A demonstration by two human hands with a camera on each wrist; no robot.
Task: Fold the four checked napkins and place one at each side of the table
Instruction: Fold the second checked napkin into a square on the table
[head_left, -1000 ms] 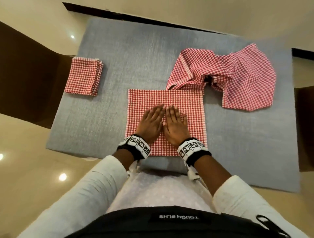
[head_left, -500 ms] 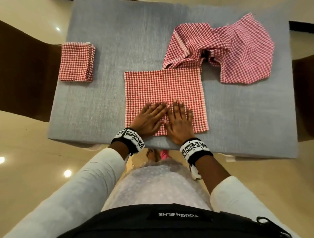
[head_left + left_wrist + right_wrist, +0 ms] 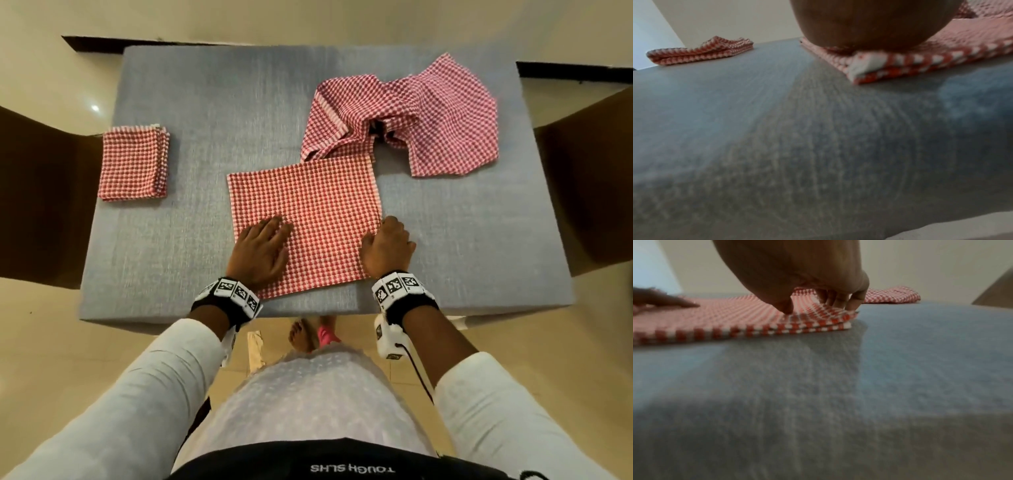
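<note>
A red-and-white checked napkin, folded in half, lies flat at the near middle of the grey table. My left hand presses flat on its near left part with straight fingers; the left wrist view shows only the heel of the palm on the cloth. My right hand is at the napkin's right edge, and in the right wrist view its thumb and curled fingertips pinch that edge. A small folded napkin lies at the table's left side.
Loose crumpled checked napkins are heaped at the back right, touching the flat napkin's far edge. Dark brown chairs stand at the left and right of the table. The table's near edge runs just behind my wrists.
My hands, side by side on the napkin's middle before, have slid apart. The left went to the left part and stays flat; the right reached the right edge and curled onto it.
</note>
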